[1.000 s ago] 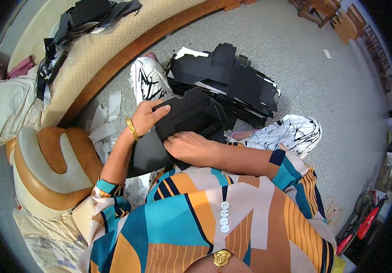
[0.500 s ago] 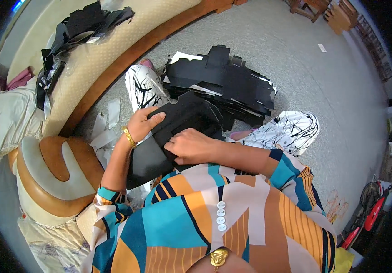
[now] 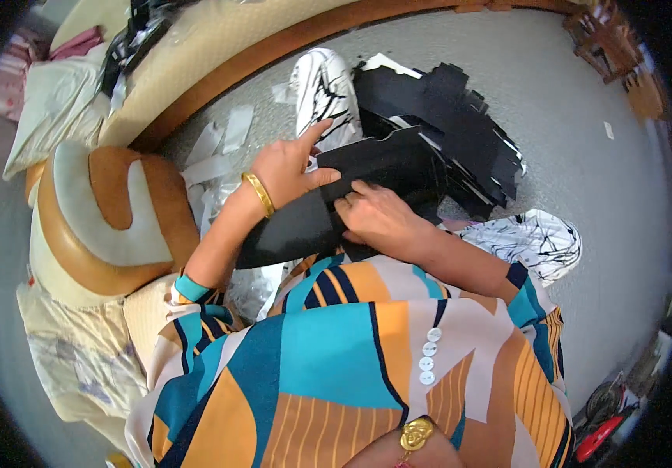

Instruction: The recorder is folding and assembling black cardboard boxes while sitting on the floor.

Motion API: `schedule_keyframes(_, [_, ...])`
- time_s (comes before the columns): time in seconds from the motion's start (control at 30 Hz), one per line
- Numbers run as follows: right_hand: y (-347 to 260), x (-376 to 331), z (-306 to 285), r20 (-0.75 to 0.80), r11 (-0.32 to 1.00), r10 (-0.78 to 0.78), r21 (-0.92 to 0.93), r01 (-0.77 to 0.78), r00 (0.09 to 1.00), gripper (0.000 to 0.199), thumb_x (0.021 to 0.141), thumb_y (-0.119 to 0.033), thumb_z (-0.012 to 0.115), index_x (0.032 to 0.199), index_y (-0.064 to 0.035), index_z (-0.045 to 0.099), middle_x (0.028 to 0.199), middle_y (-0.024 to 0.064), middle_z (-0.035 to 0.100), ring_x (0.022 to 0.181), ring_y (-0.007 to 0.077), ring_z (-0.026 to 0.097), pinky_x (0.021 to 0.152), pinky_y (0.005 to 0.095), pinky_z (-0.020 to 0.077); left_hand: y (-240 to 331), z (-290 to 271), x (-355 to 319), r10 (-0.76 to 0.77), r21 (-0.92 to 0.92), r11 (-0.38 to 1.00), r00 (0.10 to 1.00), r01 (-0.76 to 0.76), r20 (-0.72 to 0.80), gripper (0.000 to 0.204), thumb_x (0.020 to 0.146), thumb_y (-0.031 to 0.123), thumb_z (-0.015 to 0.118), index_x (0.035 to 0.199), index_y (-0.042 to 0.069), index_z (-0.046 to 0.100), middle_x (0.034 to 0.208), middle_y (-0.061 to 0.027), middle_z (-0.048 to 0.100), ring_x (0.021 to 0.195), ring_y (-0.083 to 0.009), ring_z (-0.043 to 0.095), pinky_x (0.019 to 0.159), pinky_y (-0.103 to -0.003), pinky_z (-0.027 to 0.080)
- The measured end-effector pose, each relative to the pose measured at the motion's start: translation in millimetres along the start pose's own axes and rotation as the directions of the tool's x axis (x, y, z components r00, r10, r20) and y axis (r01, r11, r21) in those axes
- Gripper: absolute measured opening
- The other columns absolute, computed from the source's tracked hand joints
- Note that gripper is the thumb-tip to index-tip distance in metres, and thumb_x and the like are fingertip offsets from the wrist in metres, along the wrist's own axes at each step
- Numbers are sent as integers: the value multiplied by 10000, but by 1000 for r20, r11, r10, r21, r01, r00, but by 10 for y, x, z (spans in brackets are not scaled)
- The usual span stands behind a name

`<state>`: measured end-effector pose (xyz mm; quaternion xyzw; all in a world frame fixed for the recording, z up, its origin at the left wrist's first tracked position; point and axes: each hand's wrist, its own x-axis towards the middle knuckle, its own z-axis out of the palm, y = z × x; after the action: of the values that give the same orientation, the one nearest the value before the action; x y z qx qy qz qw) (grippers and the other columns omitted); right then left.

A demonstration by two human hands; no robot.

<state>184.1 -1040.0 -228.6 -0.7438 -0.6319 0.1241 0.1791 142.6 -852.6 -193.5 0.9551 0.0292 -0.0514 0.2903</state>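
Observation:
A partly folded black cardboard box lies across my lap, its panels bent up at an angle. My left hand, with a gold bangle at the wrist, is at its upper left edge. The thumb lies on the panel and the index finger points away from it; the other fingers are mostly hidden. My right hand presses on the middle of the box with curled fingers, the fingertips partly hidden at a fold. Just beyond, a stack of flat black cardboard pieces rests on the floor between my feet.
A rounded brown and cream cushioned seat end stands at my left. Clear plastic scraps lie on the floor beside it. More black pieces lie on the cream sofa. Wooden stools stand at the far right; a red tool lies lower right.
The view has shifted, so the scene sits further right. My left index finger now stretches away from the panel. The box panel has tilted, and my right hand stays on it.

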Motion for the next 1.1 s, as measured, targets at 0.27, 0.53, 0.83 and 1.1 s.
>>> schedule_keyframes(0.27, [-77,75,61,49,976,-171,-126,176,984,262,649,-158,604,829,1,499,772,147,575,749,291,591,722,352,466,211,437,-562,-111,156,971,915,184,-389,271,804,251,532,1030,101,540,764,-154,583,625,-322,575,524,-392,452])
schedule_keyframes(0.53, [-21,78,80,-9,979,-154,-136,152,988,187,696,-131,541,832,-15,486,764,117,561,737,254,590,693,334,466,-121,549,-267,82,65,996,884,-58,-461,289,810,296,520,655,53,527,574,-143,527,552,-330,540,476,-407,415])
schedule_keyframes(0.83, [-168,159,125,-53,986,-46,-163,37,998,85,726,-76,490,786,-21,511,734,129,591,693,242,610,609,337,492,-126,456,-223,-26,121,990,944,69,-329,469,841,374,460,546,11,493,557,-208,505,534,-377,510,484,-432,387])
schedule_keyframes(1.1, [-38,86,6,66,996,37,84,-42,997,217,649,-97,589,810,17,496,753,184,589,707,323,596,614,401,480,-144,530,-160,51,118,993,930,-9,-364,453,842,348,465,534,15,466,548,-201,495,529,-382,501,483,-443,377])
